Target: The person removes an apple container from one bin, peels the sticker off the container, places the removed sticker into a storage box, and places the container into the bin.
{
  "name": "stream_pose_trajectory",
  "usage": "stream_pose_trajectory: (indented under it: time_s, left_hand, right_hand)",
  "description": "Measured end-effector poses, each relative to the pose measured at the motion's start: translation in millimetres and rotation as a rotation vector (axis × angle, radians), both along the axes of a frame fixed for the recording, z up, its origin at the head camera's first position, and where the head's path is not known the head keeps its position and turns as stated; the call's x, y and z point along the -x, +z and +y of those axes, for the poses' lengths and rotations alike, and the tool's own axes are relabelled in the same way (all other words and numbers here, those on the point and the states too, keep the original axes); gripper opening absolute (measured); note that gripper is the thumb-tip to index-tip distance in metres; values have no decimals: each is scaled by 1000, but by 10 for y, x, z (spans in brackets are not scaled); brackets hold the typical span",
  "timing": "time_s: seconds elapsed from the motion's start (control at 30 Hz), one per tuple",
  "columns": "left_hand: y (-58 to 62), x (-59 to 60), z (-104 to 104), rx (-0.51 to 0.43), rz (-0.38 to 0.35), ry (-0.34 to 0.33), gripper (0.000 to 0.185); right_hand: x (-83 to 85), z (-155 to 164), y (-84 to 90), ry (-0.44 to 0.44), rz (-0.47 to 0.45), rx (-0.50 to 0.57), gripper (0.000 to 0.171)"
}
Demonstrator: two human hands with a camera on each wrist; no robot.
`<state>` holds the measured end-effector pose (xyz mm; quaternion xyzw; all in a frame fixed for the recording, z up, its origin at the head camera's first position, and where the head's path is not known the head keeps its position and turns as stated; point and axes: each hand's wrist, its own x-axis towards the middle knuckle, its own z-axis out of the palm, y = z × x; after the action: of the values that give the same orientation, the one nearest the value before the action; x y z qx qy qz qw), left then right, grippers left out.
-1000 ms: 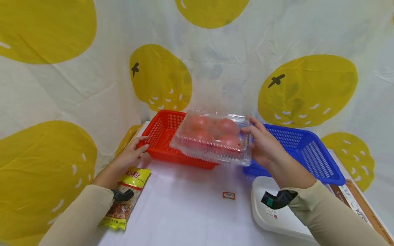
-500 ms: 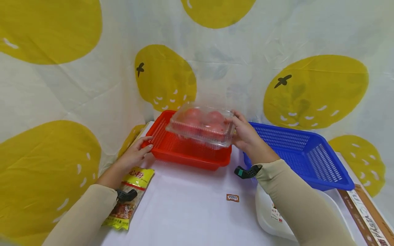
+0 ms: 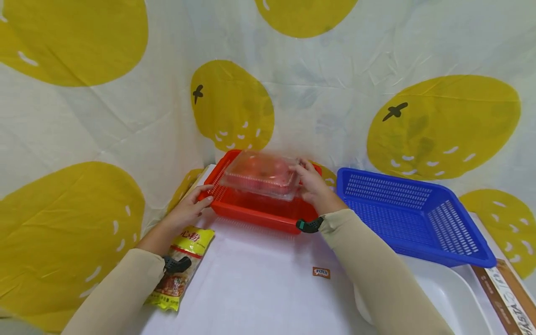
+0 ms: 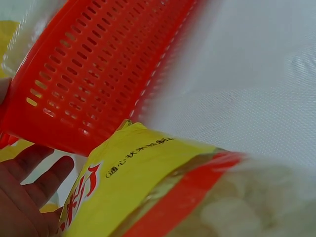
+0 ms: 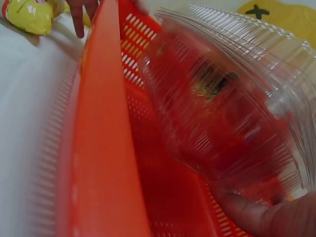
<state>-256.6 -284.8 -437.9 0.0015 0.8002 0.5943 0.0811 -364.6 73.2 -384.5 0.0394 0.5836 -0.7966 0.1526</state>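
In the head view my right hand (image 3: 316,188) grips the right end of a clear plastic clamshell box (image 3: 264,174) holding several red tomatoes (image 5: 222,113). Tilted, the box overlaps the inside of a red slotted basket (image 3: 255,216); the right wrist view has its underside within the basket's walls. At the basket's left corner my left hand (image 3: 190,207) holds the rim, thumb and fingers on either side of it. The left wrist view shows some of that hand's fingers (image 4: 49,182) spread beneath the rim, beside a yellow food bag (image 4: 133,173).
To the right stands a blue slotted basket (image 3: 389,223). A white plastic container (image 3: 448,293), partly behind my right sleeve, lies before it, with a pasta box (image 3: 502,298) at the right edge. One small brown packet (image 3: 321,272) lies on the white tabletop (image 3: 251,284).
My right hand has carried the clamshell box of tomatoes leftward, and down over the red basket. The left hand keeps its place at the rim. The view has turned slightly right.
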Motion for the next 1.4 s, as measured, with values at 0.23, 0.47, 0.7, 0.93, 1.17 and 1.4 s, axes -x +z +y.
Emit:
stream_pose_trajectory:
  time_s: [0.23, 0.47, 0.7, 0.93, 1.17, 1.4]
  left_hand:
    - [25, 6, -6, 35, -1, 16, 59]
    - [37, 4, -5, 75, -20, 25, 58]
    - [45, 27, -11, 89, -11, 14, 60]
    - [34, 21, -25, 83, -28, 5, 58]
    - [-6, 21, -18, 118, -29, 26, 58]
    - [-18, 25, -32, 137, -11, 28, 57]
  right_hand:
    - [163, -136, -117, 7, -59, -32, 73]
    - [235, -190, -149, 6, -118, -80, 74]
    - [277, -212, -129, 8, -63, -101, 74]
    - [370, -200, -122, 89, 3, -162, 73]
    - [386, -106, -89, 216, 99, -342, 66]
    - [421, -70, -172, 244, 170, -422, 75]
